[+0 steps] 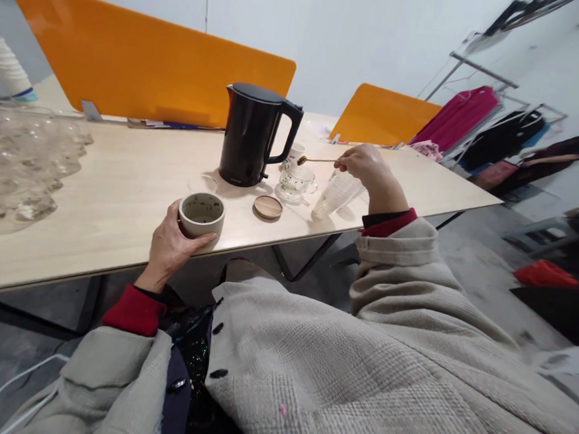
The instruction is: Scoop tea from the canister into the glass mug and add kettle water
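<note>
My left hand is wrapped round a grey ceramic cup at the table's front edge. Liquid and dark leaf bits show inside the cup. With its fingers pinched, my right hand holds a thin spoon by the handle. The spoon's dark bowl end hangs above a clear glass teacup that has leaf bits in it. Between the two cups lies a small round wooden coaster. A clear ribbed plastic container rests on its side below my right hand.
Behind the cups stands a black electric kettle. Orange dividers line the table's back edge. At the left are a clear bumpy plastic mass and stacked paper cups. Clothes hang at the right near a person.
</note>
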{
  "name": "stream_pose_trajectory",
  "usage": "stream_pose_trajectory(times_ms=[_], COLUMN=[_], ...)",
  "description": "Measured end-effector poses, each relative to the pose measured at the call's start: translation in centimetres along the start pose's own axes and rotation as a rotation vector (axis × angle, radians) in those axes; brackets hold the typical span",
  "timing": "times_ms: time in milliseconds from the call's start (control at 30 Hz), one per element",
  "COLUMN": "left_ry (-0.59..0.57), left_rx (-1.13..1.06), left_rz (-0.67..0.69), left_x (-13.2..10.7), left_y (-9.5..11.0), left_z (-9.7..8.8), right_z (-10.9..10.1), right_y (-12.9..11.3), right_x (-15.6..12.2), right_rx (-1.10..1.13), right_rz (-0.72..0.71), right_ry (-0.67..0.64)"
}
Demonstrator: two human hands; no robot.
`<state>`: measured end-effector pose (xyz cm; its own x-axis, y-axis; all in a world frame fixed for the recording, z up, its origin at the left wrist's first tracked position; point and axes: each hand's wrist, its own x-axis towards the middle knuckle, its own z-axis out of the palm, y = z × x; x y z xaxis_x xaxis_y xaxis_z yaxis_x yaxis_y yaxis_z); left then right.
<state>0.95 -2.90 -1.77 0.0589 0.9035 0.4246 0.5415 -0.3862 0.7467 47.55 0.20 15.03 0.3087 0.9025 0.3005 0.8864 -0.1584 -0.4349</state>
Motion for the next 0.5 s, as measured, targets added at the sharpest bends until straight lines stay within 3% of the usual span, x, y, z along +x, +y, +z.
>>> stream_pose_trajectory(times_ms=[100,233,367,500], left_ry=[0.005,0.013,0.014,-0.001], left_rx=[-0.010,-0.013,-0.022,-0.058], left_rz=[0.011,0.016,0.037,0.037], left_x=[-0.1,-0.4,-0.8,-1.1], left_y=[0.0,0.3,0.5,0.2], left_z=[0.0,-0.1,-0.1,0.1], right_z=[-0.5,0.2,1.7,4.3], right_y=[-2.2,-6.0,-9.4,-12.3], right_x=[-2.7,-6.7,-9.3,-10.5], right_rx=[0.156,0.383,0.538,0.539], right_rz=[0.076,0.008,-0.100,-0.213], right_ry=[-0.018,-0.122,-0.288,-0.444])
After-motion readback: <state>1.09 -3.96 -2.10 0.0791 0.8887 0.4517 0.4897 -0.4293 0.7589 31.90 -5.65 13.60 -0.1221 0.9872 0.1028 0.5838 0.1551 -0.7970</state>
